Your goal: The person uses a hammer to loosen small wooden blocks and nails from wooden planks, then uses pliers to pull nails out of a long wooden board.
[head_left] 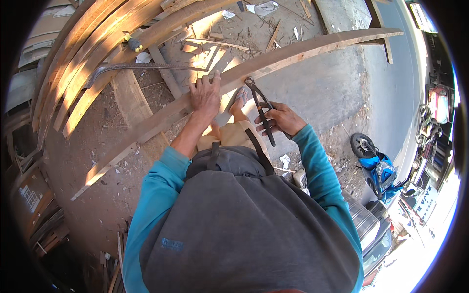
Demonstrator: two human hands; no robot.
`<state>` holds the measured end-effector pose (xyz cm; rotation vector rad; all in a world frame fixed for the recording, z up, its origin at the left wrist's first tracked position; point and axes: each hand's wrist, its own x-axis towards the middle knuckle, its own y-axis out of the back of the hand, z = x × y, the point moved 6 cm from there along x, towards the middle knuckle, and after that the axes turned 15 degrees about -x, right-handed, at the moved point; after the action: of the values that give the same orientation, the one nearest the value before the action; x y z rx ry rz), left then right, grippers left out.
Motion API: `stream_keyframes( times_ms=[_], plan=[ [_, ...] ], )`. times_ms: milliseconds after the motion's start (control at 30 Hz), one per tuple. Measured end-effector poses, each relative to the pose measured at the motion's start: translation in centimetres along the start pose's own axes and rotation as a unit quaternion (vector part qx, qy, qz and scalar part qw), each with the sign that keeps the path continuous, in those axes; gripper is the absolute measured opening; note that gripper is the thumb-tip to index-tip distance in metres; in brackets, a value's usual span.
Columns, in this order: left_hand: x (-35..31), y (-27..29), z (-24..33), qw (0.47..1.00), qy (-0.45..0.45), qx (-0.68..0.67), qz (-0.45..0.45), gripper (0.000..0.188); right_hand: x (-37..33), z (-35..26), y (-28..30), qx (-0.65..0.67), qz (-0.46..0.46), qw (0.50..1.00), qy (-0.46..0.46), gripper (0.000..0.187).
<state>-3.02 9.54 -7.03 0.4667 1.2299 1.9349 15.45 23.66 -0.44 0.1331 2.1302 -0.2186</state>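
A long wooden beam (283, 58) runs across in front of me from the lower left to the upper right. My left hand (205, 95) grips it near its middle, fingers bent over the top. My right hand (282, 119) is closed round the handles of dark pincers (254, 91). The pincers' jaws touch the beam's near edge, a little to the right of my left hand; what they bite on is too small to tell. Beyond my left hand lies a dark crowbar (146, 66) with a hooked end, by the other timber.
Curved planks (93, 53) are stacked at the far left, with a small yellow-and-dark object (133, 44) on them. A wide board (132, 100) lies under the beam. Wood scraps litter the floor. To the right stand a blue motorcycle (378, 171) and a car (378, 239).
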Motion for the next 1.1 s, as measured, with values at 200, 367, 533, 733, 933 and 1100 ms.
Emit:
stream_keyframes(
  times_ms=[200, 367, 533, 733, 933, 1100],
  plan=[
    [0.2, -0.2, 0.2, 1.0, 0.004, 0.014, 0.027, 0.063, -0.1, -0.8, 0.0, 0.061, -0.035, 0.998, -0.004, 0.047],
    [0.0, -0.6, -0.1, 1.0, 0.018, 0.001, 0.019, 0.064, 0.2, 0.5, -0.9, 0.09, -0.034, 0.995, -0.033, 0.046],
    [-1.7, 3.8, -1.6, 0.992, 0.028, -0.118, -0.047, 0.085, 0.8, 1.6, -3.7, 0.188, -0.001, 0.981, -0.05, 0.032],
    [-8.1, 7.1, -9.2, 0.994, 0.008, -0.052, -0.095, 0.104, 1.1, 1.9, -4.2, 0.193, 0.006, 0.981, -0.033, 0.018],
    [-8.9, 4.0, -11.7, 0.997, 0.007, -0.038, -0.069, 0.1, 1.4, 2.4, -5.3, 0.172, 0.046, 0.983, -0.047, 0.02],
    [-8.3, 4.9, -11.0, 0.994, 0.006, -0.077, -0.073, 0.095, 3.8, 3.6, -9.0, 0.227, 0.148, 0.962, -0.035, 0.025]
  ],
)
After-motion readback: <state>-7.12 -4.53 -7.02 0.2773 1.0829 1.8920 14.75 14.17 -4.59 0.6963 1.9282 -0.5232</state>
